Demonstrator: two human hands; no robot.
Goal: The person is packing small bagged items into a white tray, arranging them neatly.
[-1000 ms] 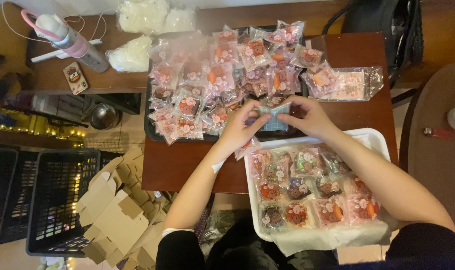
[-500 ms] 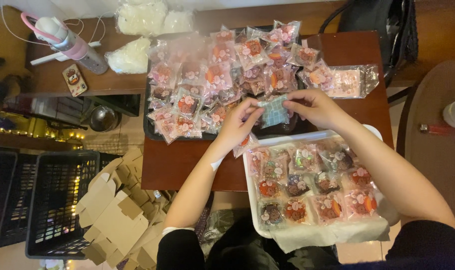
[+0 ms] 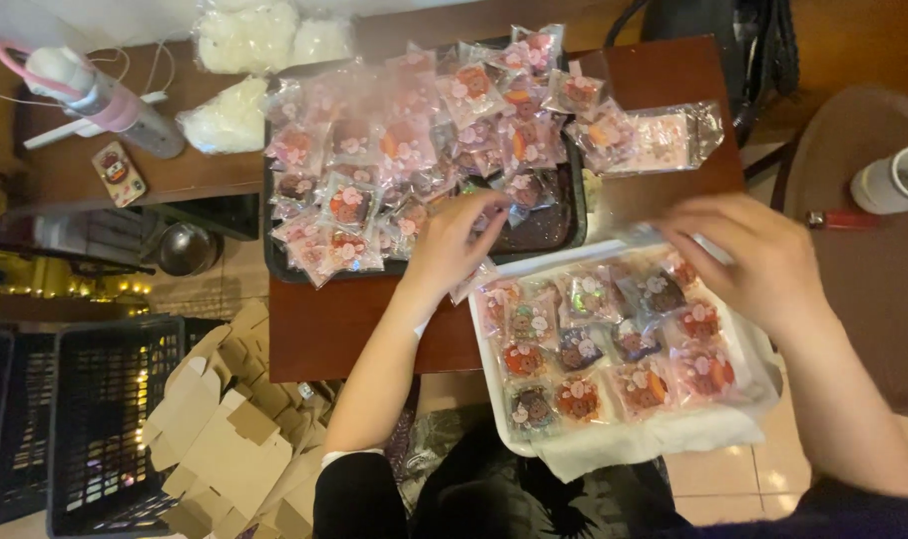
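Packets of wrapped sweets fill black tray (image 3: 274,262) and white tray (image 3: 494,394); left hand (image 3: 454,245) fingers pinch one, right hand (image 3: 758,262) unclear.

One head-worn camera looks steeply down, fairly close, over the table (image 3: 674,75).

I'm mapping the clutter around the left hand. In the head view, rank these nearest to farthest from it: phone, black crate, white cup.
From the left hand:
1. Phone, on the far-left table.
2. Black crate, lower left on the floor.
3. White cup, far right.
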